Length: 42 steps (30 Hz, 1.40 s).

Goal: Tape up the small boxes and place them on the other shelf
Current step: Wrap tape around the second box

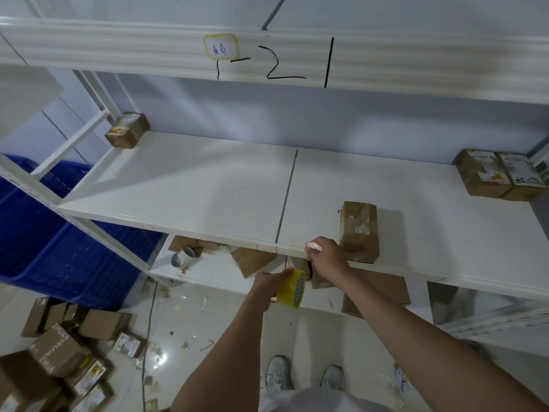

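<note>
At the bottom centre of the frame, a pair of white sneakers point(306, 379) is standing on the littered pale floor, and two bare forearms are reaching up from there toward the middle of the picture. The left hand point(269, 282) is gripping a yellow roll of clear packing tape point(292, 288), with its fingers curled round the roll and the thumb lying over the top edge. Just above and to the right of it, the right hand point(325, 258) is closing its fingers round a small white tool point(314, 247) at the front edge of the white metal shelf board point(193, 185); what kind of tool it is cannot be told. Touching that hand's right side, a tall brown cardboard box patched with tape point(359, 230) is standing upright near the shelf's front edge, right of centre. In the lower left corner, a heap of loose brown cardboard boxes point(59, 358) is lying on the floor, and above it large blue plastic crates point(44, 233) are sitting at the left edge. Farther back on the same shelf, a small brown labelled box point(127, 130) is resting in the upper-left back corner, and two more labelled brown boxes point(499, 173) are sitting side by side at the far right. Across the top, the upper shelf beam point(118, 52) is carrying a yellow-edged paper label point(220, 46) and black handwritten marks.
</note>
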Motion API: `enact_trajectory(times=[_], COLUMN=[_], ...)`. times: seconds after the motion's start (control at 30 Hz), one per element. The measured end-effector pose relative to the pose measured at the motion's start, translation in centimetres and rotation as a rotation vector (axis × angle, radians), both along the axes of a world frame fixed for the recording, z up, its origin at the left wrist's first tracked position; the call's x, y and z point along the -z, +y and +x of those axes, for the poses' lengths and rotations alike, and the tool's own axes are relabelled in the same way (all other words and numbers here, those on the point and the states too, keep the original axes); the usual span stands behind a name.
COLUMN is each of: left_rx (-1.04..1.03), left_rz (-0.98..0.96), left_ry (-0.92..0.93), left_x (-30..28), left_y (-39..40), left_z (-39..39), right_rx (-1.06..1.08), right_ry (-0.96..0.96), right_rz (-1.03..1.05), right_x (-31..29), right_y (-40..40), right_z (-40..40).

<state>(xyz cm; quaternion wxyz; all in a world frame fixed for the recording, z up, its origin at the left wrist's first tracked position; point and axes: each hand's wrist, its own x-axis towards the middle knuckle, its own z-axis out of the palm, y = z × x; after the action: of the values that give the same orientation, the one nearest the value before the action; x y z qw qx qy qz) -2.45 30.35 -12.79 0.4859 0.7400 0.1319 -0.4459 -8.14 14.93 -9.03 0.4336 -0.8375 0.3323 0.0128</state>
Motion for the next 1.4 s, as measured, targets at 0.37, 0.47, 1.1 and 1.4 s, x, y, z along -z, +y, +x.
enact_trajectory(times=[0.37, 0.47, 1.1, 1.4], left_rx=[0.016, 0.005, -0.102, 0.029], left_rz=[0.193, 0.096, 0.166, 0.055], left_ry=[-0.129, -0.017, -0.022, 0.012], left_x=[1.2, 0.9, 1.4, 1.1], left_y=[0.3, 0.5, 3.0, 4.2], left_z=[-1.3, -1.1, -2.5, -1.1], right_rx=[-0.031, -0.034, -0.036, -0.076], right_ry=[0.028, 0.033, 0.029, 0.065], right_rz=[-0.02, -0.022, 0.067, 0.017], right_x=[-0.4, -0.4, 0.6, 0.9], right_y=[0.2, 0.1, 1.7, 2.1], right_z=[0.0, 0.2, 1.1, 0.8])
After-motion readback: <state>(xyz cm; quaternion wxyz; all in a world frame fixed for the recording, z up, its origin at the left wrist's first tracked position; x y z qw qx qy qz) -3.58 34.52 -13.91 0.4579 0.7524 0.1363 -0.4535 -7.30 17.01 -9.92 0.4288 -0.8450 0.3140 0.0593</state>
